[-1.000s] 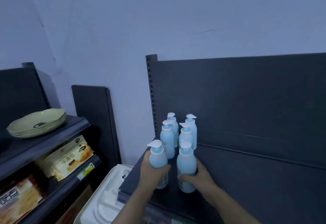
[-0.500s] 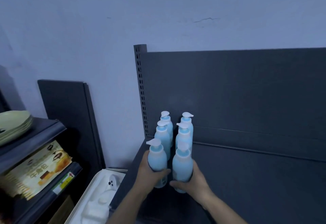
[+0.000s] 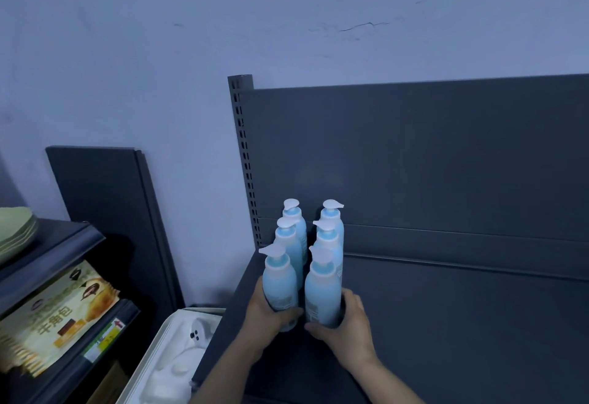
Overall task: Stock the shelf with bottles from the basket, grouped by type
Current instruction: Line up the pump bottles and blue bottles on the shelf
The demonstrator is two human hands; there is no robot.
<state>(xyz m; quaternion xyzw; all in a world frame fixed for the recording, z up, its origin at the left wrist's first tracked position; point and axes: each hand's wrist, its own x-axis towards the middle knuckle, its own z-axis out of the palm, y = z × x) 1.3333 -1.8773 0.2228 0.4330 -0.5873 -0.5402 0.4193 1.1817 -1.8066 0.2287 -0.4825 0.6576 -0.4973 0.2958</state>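
Bottles (image 3: 291,244): six blue pump ones in two columns, lower centre of frame, at the left end of the shelf (image 3: 446,324). Left hand (image 3: 271,316) has fingers curled round front-left bottle (image 3: 280,279), right hand (image 3: 349,324) round front-right bottle (image 3: 322,289). Probably squaring the pair against the same-type rows.

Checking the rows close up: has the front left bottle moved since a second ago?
Yes. Gripped by the left hand, the front left bottle has slid back, closer to the bottle behind it.
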